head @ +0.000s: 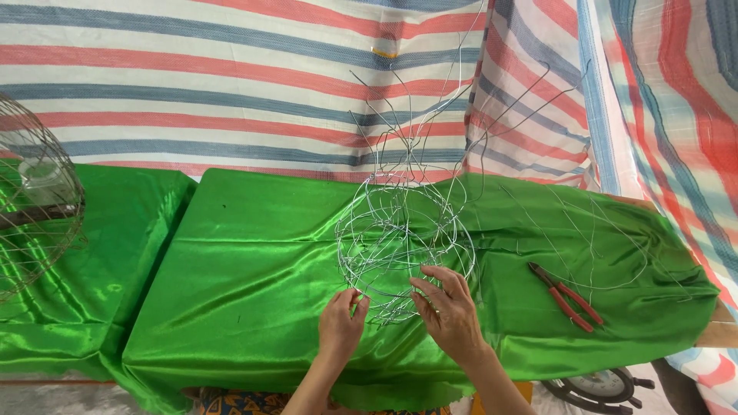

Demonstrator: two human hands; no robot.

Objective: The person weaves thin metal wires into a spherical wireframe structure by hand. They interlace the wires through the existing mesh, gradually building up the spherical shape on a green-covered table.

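A round wire frame (400, 230) of thin silver wire stands on the green satin cloth (254, 261), with long loose wire ends rising from its top. My left hand (340, 324) pinches a wire at the frame's lower near edge. Just to its right, my right hand (447, 309) has its fingers curled around the wires at the frame's near rim. Both hands touch the frame from the front side.
Red-handled pliers (567, 297) lie on the cloth to the right, among loose wire strands (607, 246). A fan's wire guard (34, 200) stands at the far left. Striped tarpaulin (231, 84) hangs behind. A round dark object (603, 386) sits below the table edge.
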